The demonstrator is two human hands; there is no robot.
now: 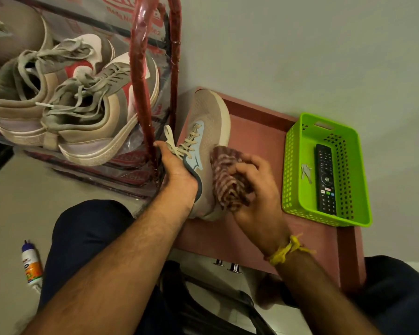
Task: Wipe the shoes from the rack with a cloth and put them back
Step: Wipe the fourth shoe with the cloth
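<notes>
A beige mesh sneaker (211,122) with pale blue trim and cream laces is held up in the middle of the view. My left hand (177,165) grips it at the collar, fingers inside the opening. My right hand (254,187) presses a bunched red-and-white patterned cloth (228,175) against the shoe's right side near the heel. On the left, the red-framed shoe rack (140,76), wrapped in clear plastic, carries grey and beige sneakers (82,110) with loose laces.
A pink wooden table (259,139) sits under the shoe against the white wall. On it stands a green plastic basket (293,151) holding a black remote (325,180) and keys (306,172). A small bottle (32,264) lies on the floor at the lower left.
</notes>
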